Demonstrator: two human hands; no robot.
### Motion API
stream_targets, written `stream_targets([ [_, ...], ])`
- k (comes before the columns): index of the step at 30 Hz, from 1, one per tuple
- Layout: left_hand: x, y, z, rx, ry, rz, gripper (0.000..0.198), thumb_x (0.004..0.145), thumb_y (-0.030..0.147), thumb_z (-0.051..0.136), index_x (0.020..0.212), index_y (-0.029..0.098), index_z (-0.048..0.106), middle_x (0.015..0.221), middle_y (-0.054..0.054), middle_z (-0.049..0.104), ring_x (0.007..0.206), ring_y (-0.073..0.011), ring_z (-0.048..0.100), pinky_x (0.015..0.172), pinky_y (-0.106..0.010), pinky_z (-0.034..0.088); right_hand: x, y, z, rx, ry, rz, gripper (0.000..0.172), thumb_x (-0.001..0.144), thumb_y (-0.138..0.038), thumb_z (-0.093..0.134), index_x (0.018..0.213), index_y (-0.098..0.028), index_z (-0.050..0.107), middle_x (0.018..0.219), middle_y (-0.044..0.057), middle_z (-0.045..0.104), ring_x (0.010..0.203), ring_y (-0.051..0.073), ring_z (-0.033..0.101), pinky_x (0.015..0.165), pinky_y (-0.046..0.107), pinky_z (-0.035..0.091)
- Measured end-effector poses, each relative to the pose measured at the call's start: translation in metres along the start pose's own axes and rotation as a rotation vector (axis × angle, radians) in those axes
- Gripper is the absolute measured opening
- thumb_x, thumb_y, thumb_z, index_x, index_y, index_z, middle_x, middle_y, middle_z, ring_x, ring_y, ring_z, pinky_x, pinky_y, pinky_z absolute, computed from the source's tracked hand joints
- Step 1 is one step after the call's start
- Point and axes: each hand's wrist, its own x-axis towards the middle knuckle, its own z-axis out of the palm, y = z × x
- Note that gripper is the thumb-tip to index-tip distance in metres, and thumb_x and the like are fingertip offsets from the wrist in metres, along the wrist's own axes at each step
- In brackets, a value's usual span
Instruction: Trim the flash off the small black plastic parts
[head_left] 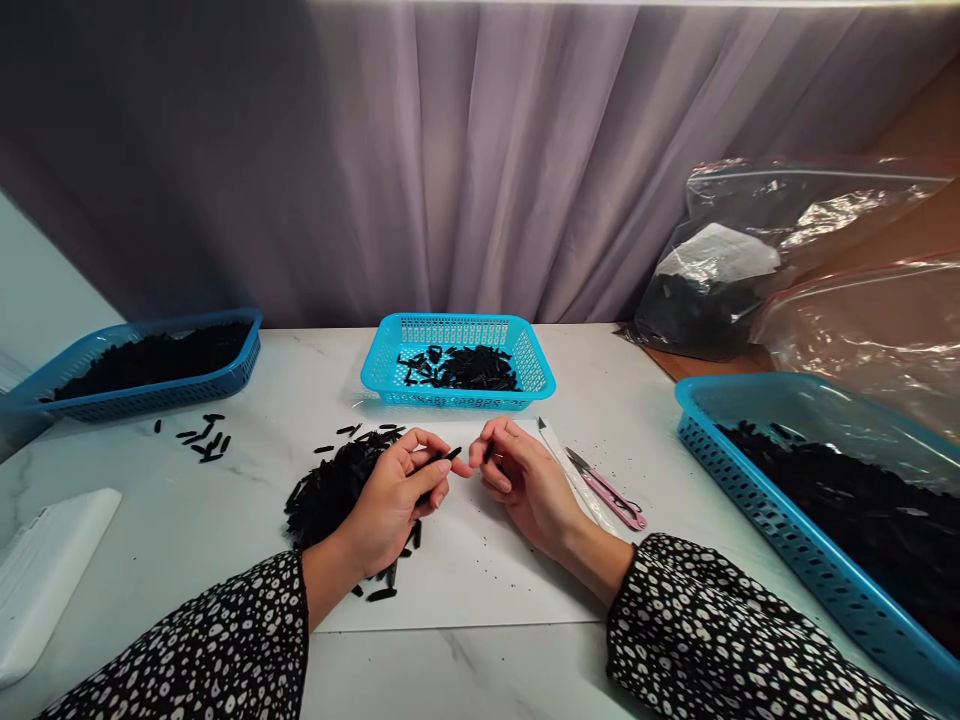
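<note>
My left hand (396, 495) is closed on a small black piece (451, 455), its tip sticking out past my fingers. My right hand (521, 480) is curled beside it, fingertips pinched near that tip; what it holds, if anything, is hidden. Both hands rest over a white sheet (480, 570). A heap of the same black pieces (330, 488) lies just left of my left hand. A small turquoise basket (390, 350) with some black pieces stands behind the hands.
Pink snips (611, 492) and a white blade tool (566, 470) lie right of my right hand. Blue baskets of black pieces stand at far left (247, 372) and right (750, 480). Plastic bags (750, 260) at back right. A white tray (45, 570) at left. Loose pieces (206, 440).
</note>
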Motion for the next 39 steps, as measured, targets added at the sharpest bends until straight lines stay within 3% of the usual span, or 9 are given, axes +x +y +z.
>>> stream_targets([
  [5, -0.0006, 0.0003, 0.0024, 0.032, 0.012, 0.013, 0.023, 0.076, 0.026, 0.073, 0.087, 0.019, 0.054, 0.075, -0.003, 0.071, 0.049, -0.0058, 0.041, 0.046, -0.021, 0.018, -0.0014, 0.0018, 0.0027, -0.122, -0.034, 0.04, 0.037, 0.076, -0.051, 0.075, 0.084, -0.018, 0.06, 0.051, -0.01, 0.036, 0.045, 0.007, 0.017, 0.044, 0.025, 0.009],
  [7, -0.0007, 0.0002, 0.003, 0.047, 0.009, 0.01, 0.024, 0.075, 0.026, 0.074, 0.086, 0.019, 0.054, 0.075, -0.003, 0.071, 0.048, -0.0058, 0.04, 0.047, -0.021, 0.018, -0.0013, 0.0035, 0.003, -0.157, -0.048, 0.036, 0.039, 0.074, -0.052, 0.078, 0.079, -0.018, 0.059, 0.049, -0.011, 0.032, 0.046, 0.007, 0.016, 0.044, 0.025, 0.009],
  [12, -0.002, 0.0011, 0.0034, 0.058, -0.002, 0.004, 0.023, 0.076, 0.027, 0.074, 0.086, 0.019, 0.055, 0.075, -0.004, 0.071, 0.051, -0.0063, 0.041, 0.049, -0.022, 0.02, 0.0004, 0.0053, 0.0006, -0.17, -0.052, 0.019, 0.037, 0.071, -0.048, 0.082, 0.075, -0.016, 0.063, 0.049, -0.009, 0.036, 0.045, 0.006, 0.017, 0.045, 0.026, 0.008],
  [16, -0.0016, 0.0026, 0.0017, -0.017, -0.02, -0.007, 0.022, 0.076, 0.027, 0.071, 0.092, 0.018, 0.059, 0.077, -0.005, 0.07, 0.054, -0.008, 0.043, 0.048, -0.023, 0.018, 0.0011, 0.0036, -0.0016, -0.1, -0.033, 0.027, 0.035, 0.07, -0.045, 0.083, 0.079, -0.016, 0.066, 0.047, -0.011, 0.031, 0.044, 0.006, 0.015, 0.044, 0.026, 0.007],
  [21, 0.0007, -0.0006, -0.001, -0.054, -0.003, 0.045, 0.031, 0.08, 0.032, 0.072, 0.105, 0.018, 0.06, 0.062, 0.0, 0.06, 0.06, -0.0117, 0.047, 0.047, -0.023, 0.018, 0.001, 0.0018, -0.0017, -0.061, -0.029, 0.044, 0.035, 0.068, -0.042, 0.084, 0.085, -0.016, 0.069, 0.045, -0.012, 0.03, 0.043, 0.005, 0.015, 0.044, 0.025, 0.007],
  [25, 0.0014, -0.0024, -0.0005, -0.049, 0.021, 0.043, 0.029, 0.079, 0.038, 0.075, 0.093, 0.019, 0.059, 0.059, 0.002, 0.059, 0.053, -0.0091, 0.042, 0.047, -0.023, 0.018, 0.0008, 0.0012, -0.0008, -0.055, -0.033, 0.041, 0.034, 0.067, -0.041, 0.084, 0.085, -0.016, 0.07, 0.046, -0.011, 0.034, 0.043, 0.006, 0.016, 0.044, 0.026, 0.007],
  [31, 0.0016, -0.0006, -0.0004, -0.022, 0.025, 0.04, 0.026, 0.078, 0.038, 0.077, 0.088, 0.017, 0.065, 0.075, -0.001, 0.063, 0.051, -0.0061, 0.039, 0.047, -0.023, 0.018, -0.0001, 0.0011, -0.0015, -0.06, -0.041, 0.042, 0.034, 0.068, -0.042, 0.084, 0.086, -0.017, 0.071, 0.047, -0.012, 0.029, 0.044, 0.006, 0.014, 0.044, 0.026, 0.007],
  [39, 0.0013, -0.0008, -0.0023, -0.041, 0.02, 0.021, 0.028, 0.078, 0.032, 0.075, 0.1, 0.016, 0.072, 0.074, -0.002, 0.062, 0.053, -0.0061, 0.04, 0.047, -0.023, 0.018, -0.0001, 0.0016, -0.0026, -0.073, -0.045, 0.037, 0.032, 0.07, -0.04, 0.083, 0.087, -0.017, 0.069, 0.048, -0.012, 0.028, 0.045, 0.007, 0.015, 0.044, 0.025, 0.009],
])
